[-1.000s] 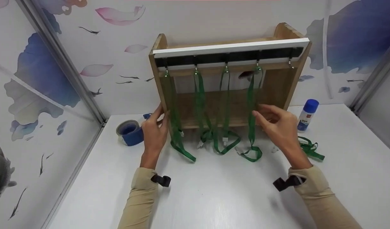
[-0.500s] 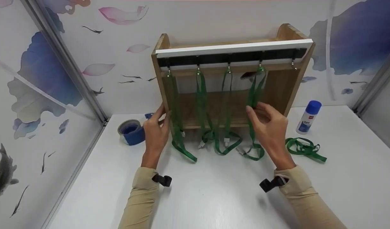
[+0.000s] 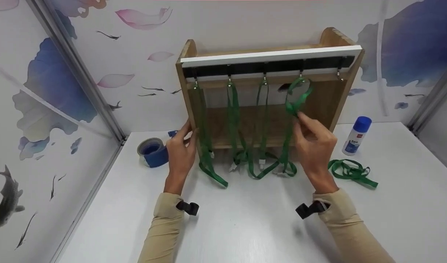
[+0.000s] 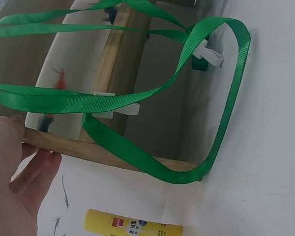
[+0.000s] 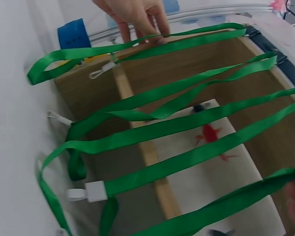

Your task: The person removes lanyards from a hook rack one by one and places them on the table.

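Note:
A wooden rack [image 3: 327, 98] stands on the table, with a row of hooks on a black strip [image 3: 245, 69] along its top front. Green lanyards hang from four-side hooks; the rightmost hook [image 3: 340, 76] bears none. My left hand [image 3: 181, 153] grips the rack's left side board, thumb in front and fingers behind it in the left wrist view. My right hand [image 3: 316, 146] pinches the rightmost hanging lanyard [image 3: 293, 107] below its hook, and its upper part bows into a loop. White clips [image 5: 95, 191] show at the lower ends of several lanyards.
Rolls of tape [image 3: 153, 152] stand left of the rack. A glue stick [image 3: 356, 136] with a blue cap stands at the right, behind a loose green lanyard [image 3: 353, 173]. A yellow tube [image 4: 132, 223] shows beside the rack in the left wrist view. Patterned walls stand behind and left.
My right hand has moved from beside the rightmost hanging lanyard onto it and lifted it, so its top bows out and its lower end shifts left. My left hand stays on the rack.

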A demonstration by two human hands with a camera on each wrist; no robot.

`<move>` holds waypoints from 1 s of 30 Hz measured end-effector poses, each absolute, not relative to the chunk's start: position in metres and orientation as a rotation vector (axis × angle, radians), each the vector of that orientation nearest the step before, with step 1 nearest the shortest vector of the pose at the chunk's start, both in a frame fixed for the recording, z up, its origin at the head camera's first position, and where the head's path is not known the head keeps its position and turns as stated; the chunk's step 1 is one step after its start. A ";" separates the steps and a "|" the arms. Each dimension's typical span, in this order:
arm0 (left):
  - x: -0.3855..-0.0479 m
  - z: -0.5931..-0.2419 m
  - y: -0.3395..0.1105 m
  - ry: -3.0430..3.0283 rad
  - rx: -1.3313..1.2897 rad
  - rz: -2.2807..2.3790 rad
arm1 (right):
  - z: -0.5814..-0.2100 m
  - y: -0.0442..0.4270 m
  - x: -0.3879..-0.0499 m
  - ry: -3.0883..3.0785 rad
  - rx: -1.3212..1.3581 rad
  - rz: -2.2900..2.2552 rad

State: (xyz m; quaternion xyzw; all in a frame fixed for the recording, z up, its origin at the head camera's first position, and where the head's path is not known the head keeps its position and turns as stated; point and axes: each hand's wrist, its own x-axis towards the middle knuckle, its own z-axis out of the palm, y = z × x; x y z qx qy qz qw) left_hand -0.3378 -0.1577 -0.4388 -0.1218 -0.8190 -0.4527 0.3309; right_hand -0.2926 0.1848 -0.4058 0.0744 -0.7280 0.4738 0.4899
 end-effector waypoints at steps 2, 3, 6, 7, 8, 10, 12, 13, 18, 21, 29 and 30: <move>-0.337 -0.439 -0.157 -2.143 -0.323 -1.182 | -0.399 0.186 -0.288 -1.678 0.224 1.150; -0.337 -0.439 -0.157 -2.142 -0.328 -1.185 | -0.396 0.186 -0.286 -1.646 0.249 1.143; -0.338 -0.439 -0.157 -2.134 -0.340 -1.182 | -0.385 0.189 -0.280 -1.617 0.328 1.116; -0.338 -0.439 -0.157 -2.131 -0.342 -1.179 | -0.381 0.191 -0.279 -1.632 0.354 1.107; -0.338 -0.439 -0.158 -2.130 -0.343 -1.174 | -0.378 0.193 -0.277 -1.661 0.381 1.097; -0.338 -0.439 -0.158 -2.131 -0.339 -1.166 | -0.372 0.198 -0.275 -1.734 0.421 1.088; -0.338 -0.439 -0.158 -2.136 -0.331 -1.162 | -0.367 0.204 -0.272 -1.808 0.444 1.081; -0.338 -0.439 -0.158 -2.139 -0.327 -1.162 | -0.366 0.207 -0.271 -1.840 0.447 1.084; -0.337 -0.438 -0.158 -2.147 -0.314 -1.169 | -0.359 0.221 -0.267 -1.947 0.420 1.107; -0.336 -0.438 -0.158 -2.154 -0.302 -1.177 | -0.356 0.228 -0.265 -1.989 0.386 1.127; -0.336 -0.438 -0.158 -2.161 -0.292 -1.179 | -0.354 0.241 -0.265 -2.086 0.308 1.139; -0.336 -0.438 -0.158 -2.161 -0.292 -1.178 | -0.355 0.243 -0.265 -2.095 0.304 1.137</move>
